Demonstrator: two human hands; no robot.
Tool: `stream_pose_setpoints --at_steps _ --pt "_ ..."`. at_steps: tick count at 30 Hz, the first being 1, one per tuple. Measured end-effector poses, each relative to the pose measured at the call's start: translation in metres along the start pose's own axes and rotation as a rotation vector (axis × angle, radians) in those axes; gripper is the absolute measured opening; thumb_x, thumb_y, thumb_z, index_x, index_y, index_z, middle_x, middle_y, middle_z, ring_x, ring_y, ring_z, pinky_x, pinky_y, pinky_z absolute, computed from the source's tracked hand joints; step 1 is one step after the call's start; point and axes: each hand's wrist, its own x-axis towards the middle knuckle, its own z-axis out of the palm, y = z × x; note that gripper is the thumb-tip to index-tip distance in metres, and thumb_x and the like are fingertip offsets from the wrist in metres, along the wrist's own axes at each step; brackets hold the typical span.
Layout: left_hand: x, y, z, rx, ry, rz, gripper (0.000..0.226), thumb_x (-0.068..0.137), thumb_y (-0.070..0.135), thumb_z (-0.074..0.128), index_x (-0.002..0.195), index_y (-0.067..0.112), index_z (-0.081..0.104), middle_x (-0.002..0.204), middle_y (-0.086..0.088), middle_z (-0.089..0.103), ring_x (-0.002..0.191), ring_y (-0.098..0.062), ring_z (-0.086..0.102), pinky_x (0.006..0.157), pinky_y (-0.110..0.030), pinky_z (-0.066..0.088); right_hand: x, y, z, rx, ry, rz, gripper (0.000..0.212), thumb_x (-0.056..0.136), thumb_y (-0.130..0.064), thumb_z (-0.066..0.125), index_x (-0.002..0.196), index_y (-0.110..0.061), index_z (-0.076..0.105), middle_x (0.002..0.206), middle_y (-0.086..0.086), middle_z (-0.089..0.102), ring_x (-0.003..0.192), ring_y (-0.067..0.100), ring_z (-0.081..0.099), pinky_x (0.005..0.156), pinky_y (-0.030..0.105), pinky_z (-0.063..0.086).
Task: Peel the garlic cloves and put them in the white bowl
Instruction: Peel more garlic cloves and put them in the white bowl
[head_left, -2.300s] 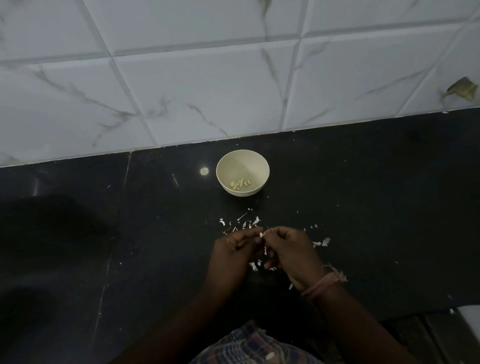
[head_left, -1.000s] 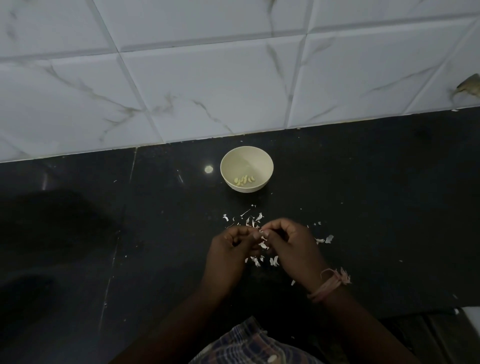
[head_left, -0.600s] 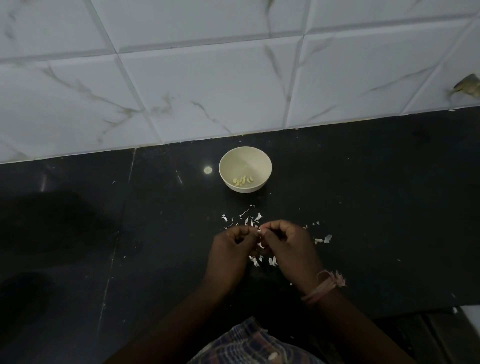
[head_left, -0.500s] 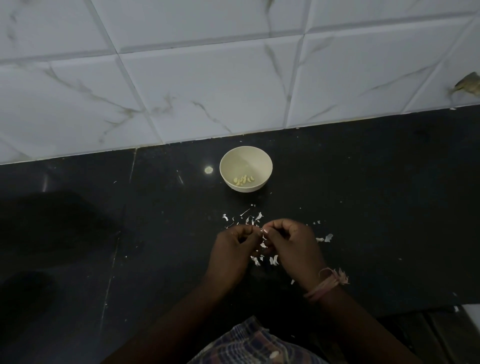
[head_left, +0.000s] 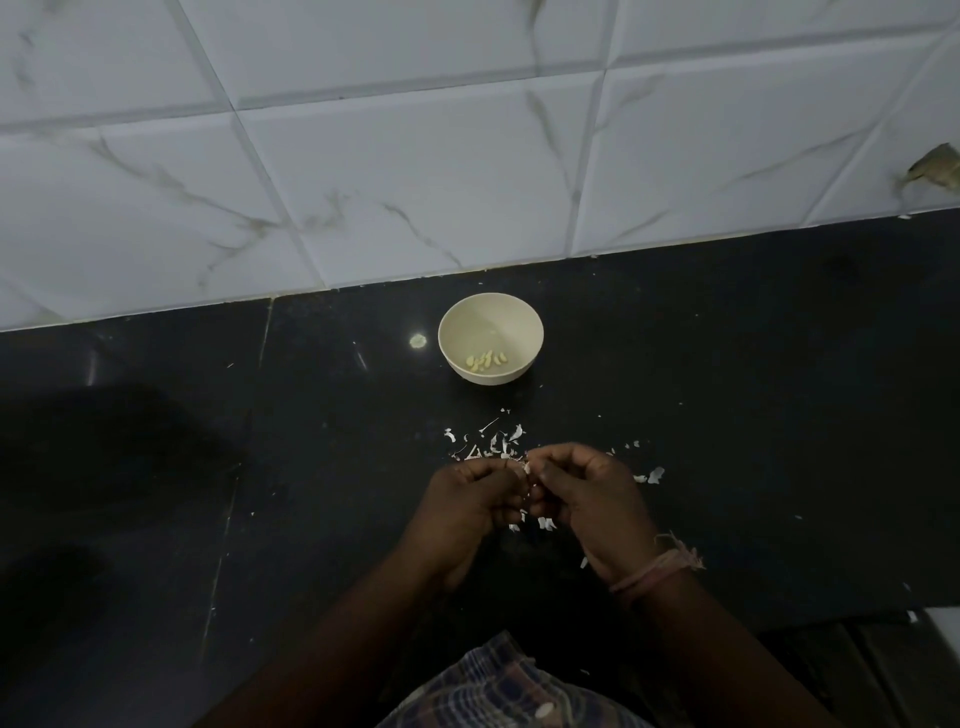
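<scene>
A white bowl (head_left: 491, 318) stands on the black counter near the tiled wall, with several peeled garlic cloves (head_left: 487, 360) in its bottom. Below it my left hand (head_left: 467, 506) and my right hand (head_left: 592, 501) meet fingertip to fingertip. Between the curled fingers of both hands I pinch a small garlic clove (head_left: 527, 467), of which only a pale sliver shows. White garlic skins (head_left: 498, 441) lie scattered on the counter between my hands and the bowl, and more lie under my hands.
The black counter (head_left: 753, 389) runs the width of the view, backed by a white marbled tile wall (head_left: 415, 182). A brownish scrap (head_left: 932, 165) sticks to the wall at the far right. Loose skin flakes (head_left: 652, 475) lie right of my hand.
My hands have stayed together over the skins, with the fingers working slightly at the clove. The bowl and its cloves have not moved; the view has shifted a little.
</scene>
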Motion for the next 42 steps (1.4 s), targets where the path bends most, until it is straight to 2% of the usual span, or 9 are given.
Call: stream_pose_setpoints --at_steps 5,11,16,21,27,32,34,37,42 --pt "0.004 -0.004 0.002 -0.012 0.038 0.028 0.018 0.096 0.004 0.060 0.104 -0.008 0.070 0.091 -0.022 0.073 0.088 -0.037 0.066 0.083 -0.046 0.050 -0.001 0.003 0.006 -0.306 0.119 -0.190 0.014 0.094 -0.004 0.065 0.091 -0.012 0.076 0.082 0.002 0.077 0.072 0.016 0.073 0.068 0.030 0.060" --pt "0.006 -0.002 -0.001 0.056 0.080 0.075 0.015 0.096 0.009 0.063 0.098 0.000 0.075 0.078 -0.014 0.071 0.070 -0.023 0.062 0.064 -0.032 0.049 -0.001 0.007 0.006 -0.321 0.031 -0.203 0.015 0.092 -0.009 0.070 0.103 -0.017 0.077 0.094 -0.002 0.078 0.088 0.013 0.075 0.082 0.031 0.059" --pt "0.009 -0.005 -0.003 0.015 0.054 0.016 0.018 0.097 0.008 0.061 0.103 -0.005 0.072 0.088 -0.017 0.071 0.074 -0.023 0.063 0.057 -0.022 0.049 0.001 0.009 0.004 -0.174 0.029 -0.135 0.013 0.097 -0.006 0.063 0.099 -0.008 0.076 0.089 0.006 0.078 0.078 0.018 0.074 0.072 0.030 0.060" --pt "0.006 -0.005 -0.006 -0.142 0.079 -0.060 0.016 0.097 0.003 0.060 0.106 -0.008 0.068 0.089 -0.017 0.072 0.073 -0.022 0.069 0.062 -0.023 0.057 0.004 0.014 0.006 0.113 0.024 -0.011 0.014 0.099 -0.001 0.057 0.099 0.002 0.071 0.085 0.019 0.070 0.075 0.021 0.067 0.067 0.029 0.059" --pt "0.011 -0.012 -0.008 -0.070 0.147 -0.080 0.010 0.092 0.000 0.070 0.097 -0.007 0.066 0.102 -0.027 0.075 0.092 -0.033 0.076 0.081 -0.035 0.062 0.006 0.018 0.001 0.150 0.072 0.016 0.010 0.095 0.001 0.062 0.098 0.001 0.072 0.083 0.015 0.074 0.076 0.020 0.071 0.069 0.029 0.061" --pt "0.011 -0.017 -0.003 0.119 0.251 -0.016 0.005 0.087 -0.009 0.069 0.090 -0.004 0.069 0.093 -0.029 0.073 0.078 -0.028 0.074 0.071 -0.030 0.061 0.004 0.019 -0.002 0.148 0.090 -0.001 0.011 0.093 0.006 0.063 0.102 0.002 0.070 0.085 0.019 0.073 0.076 0.022 0.071 0.071 0.033 0.062" --pt "0.011 -0.015 -0.001 0.115 0.250 -0.012 0.020 0.090 -0.014 0.058 0.096 -0.001 0.071 0.092 -0.024 0.075 0.078 -0.027 0.075 0.069 -0.027 0.060 0.004 0.017 -0.002 0.141 0.108 0.003 0.010 0.093 0.007 0.063 0.099 0.003 0.069 0.086 0.021 0.073 0.075 0.023 0.071 0.071 0.033 0.062" --pt "0.007 -0.010 0.004 0.085 0.199 -0.015 0.020 0.094 -0.008 0.058 0.100 0.000 0.075 0.094 -0.023 0.076 0.088 -0.033 0.077 0.076 -0.032 0.062 0.001 0.016 -0.001 0.096 0.124 -0.012 0.008 0.092 0.004 0.066 0.097 0.001 0.071 0.090 0.022 0.074 0.075 0.021 0.070 0.070 0.032 0.062" --pt "-0.003 0.001 0.013 -0.017 0.139 -0.035 0.010 0.094 0.007 0.068 0.092 0.004 0.077 0.088 -0.015 0.076 0.074 -0.020 0.071 0.069 -0.030 0.059 -0.001 0.013 0.003 -0.053 0.162 -0.064 0.008 0.091 -0.005 0.070 0.093 -0.010 0.076 0.080 0.010 0.076 0.063 0.010 0.065 0.056 0.021 0.052"
